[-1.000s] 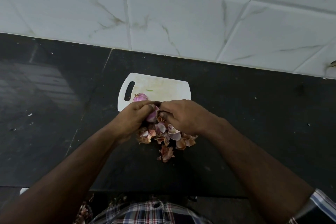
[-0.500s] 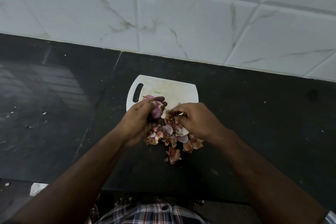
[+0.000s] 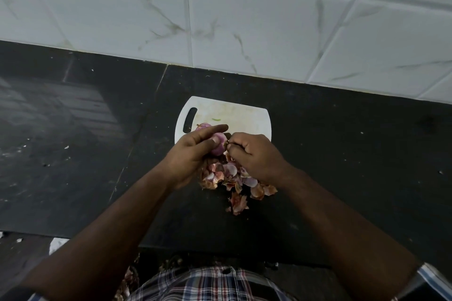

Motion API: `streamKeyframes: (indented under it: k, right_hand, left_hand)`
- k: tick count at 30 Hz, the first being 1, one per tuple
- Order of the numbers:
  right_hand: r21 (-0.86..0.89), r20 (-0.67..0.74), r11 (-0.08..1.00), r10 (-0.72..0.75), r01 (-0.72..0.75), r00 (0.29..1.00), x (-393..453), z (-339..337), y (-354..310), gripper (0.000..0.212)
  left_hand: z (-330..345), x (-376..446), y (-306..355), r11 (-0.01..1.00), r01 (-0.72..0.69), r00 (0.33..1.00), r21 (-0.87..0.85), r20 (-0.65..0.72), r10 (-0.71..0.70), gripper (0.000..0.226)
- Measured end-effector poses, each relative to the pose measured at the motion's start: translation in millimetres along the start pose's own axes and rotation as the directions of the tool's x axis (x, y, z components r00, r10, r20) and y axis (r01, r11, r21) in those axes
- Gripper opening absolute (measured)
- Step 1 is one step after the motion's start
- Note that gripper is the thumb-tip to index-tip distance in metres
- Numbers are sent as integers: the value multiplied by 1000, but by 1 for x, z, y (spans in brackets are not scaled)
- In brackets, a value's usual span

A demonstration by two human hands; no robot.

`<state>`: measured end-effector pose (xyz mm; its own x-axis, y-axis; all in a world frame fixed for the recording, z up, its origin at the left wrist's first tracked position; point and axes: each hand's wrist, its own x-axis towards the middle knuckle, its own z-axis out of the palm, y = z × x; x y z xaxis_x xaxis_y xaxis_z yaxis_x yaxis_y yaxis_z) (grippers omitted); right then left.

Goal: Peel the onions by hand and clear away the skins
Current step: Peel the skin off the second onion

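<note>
1. Two hands meet over the dark worktop (image 3: 342,154): my left hand (image 3: 193,151) grips an onion (image 3: 219,145), thumb across it.
2. My right hand (image 3: 254,154) pinches a skin flap at the onion's right side.
3. Below the fingers lies the skin pile (image 3: 232,178).
4. Beyond the fingers, another onion (image 3: 203,126) sits on the white cutting board (image 3: 244,117).

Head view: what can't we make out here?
- Onion: mostly covered by the left hand; how much skin remains is unclear.
- Right hand: what its curled fingertips pinch is hidden.
- Second onion on the cutting board: partly hidden behind the left forefinger.
- Skin pile: its far part lies under both hands.
</note>
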<state>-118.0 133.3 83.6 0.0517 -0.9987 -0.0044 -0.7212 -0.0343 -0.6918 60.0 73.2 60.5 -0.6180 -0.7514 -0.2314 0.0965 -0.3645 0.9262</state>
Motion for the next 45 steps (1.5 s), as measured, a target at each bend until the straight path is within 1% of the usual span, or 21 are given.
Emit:
streamKeyframes:
  k: [1,3,5,7,8,11,15,16,18,19,21,23,24,27,30,32,34,37,39,42,45]
  right_hand:
    - [31,-49,1000,3,-2,999,-2,5,0,25]
    - [86,-111,996,-23,33,994,-6,14,-8,25]
    - [157,-152,981,-92,116,984,-9,15,-21,20]
    - [165,-203,980,-78,113,976,-9,7,-21,14]
    - [116,-198,992,-34,58,980,-7,4,-12,13]
    - [-159,-52,982,98,-105,994,-8,1,14,20]
    - [-33,-299,992,107,-123,948,-8,1,11,21]
    - [-18,-294,992,118,-128,949,-7,2,10,21]
    - [-125,-37,983,130,-134,991,-7,8,12,27]
    - [-156,40,981,126,-118,991,-7,10,12,32]
    - [-54,-52,988,142,-145,988,-4,4,8,24]
    - [7,-297,992,125,-129,947,2,-5,-1,15]
    - [12,-320,992,120,-122,940,5,-7,-4,20]
    - [120,-49,991,74,-67,996,12,2,-13,45]
    - [159,5,987,-7,6,1000,19,16,-11,65]
    - [187,-54,982,27,-16,998,22,20,-8,61]
    - [229,-101,973,52,-27,994,22,21,-7,54]
    - [389,-146,921,77,-15,986,20,22,-6,39]
    - [479,-172,878,115,-19,978,21,23,-4,30]
    - [510,-211,859,170,-40,963,21,23,1,20]
    - [484,-245,871,230,-86,942,20,24,0,16]
  left_hand:
    - [0,1,0,990,-33,999,135,-15,35,34]
    - [-4,4,-5,899,-70,994,433,-50,101,36]
    - [-11,4,-13,854,-33,987,519,-116,109,37]
    - [-17,3,-17,892,28,979,451,-193,66,32]
    - [-19,3,-17,925,60,974,374,-224,27,28]
    - [-25,5,-15,990,124,967,71,-231,-105,27]
    - [-28,6,-17,985,156,956,-78,-239,-170,29]
    - [-29,7,-17,980,159,954,-115,-237,-183,29]
    - [-33,9,-17,966,166,956,-200,-206,-207,32]
    - [-35,9,-17,956,167,960,-241,-183,-214,37]
    - [-39,10,-16,941,165,965,-297,-147,-215,46]
    - [-38,8,-14,939,163,969,-304,-128,-210,52]
    - [-36,8,-15,938,159,972,-306,-117,-203,54]
    - [-32,8,-14,950,148,983,-276,-66,-172,48]
    - [-26,6,-12,975,139,990,-174,-2,-141,38]
    - [-20,6,-10,990,119,993,-70,-7,-119,40]
    - [-17,6,-7,992,48,998,118,-45,-43,43]
    - [-16,7,-4,893,-34,989,449,-115,95,42]
    - [-16,9,-4,835,-26,970,549,-187,153,45]
    - [-14,11,-3,872,19,950,489,-281,137,44]
    - [0,5,1,991,81,973,106,-226,-56,41]
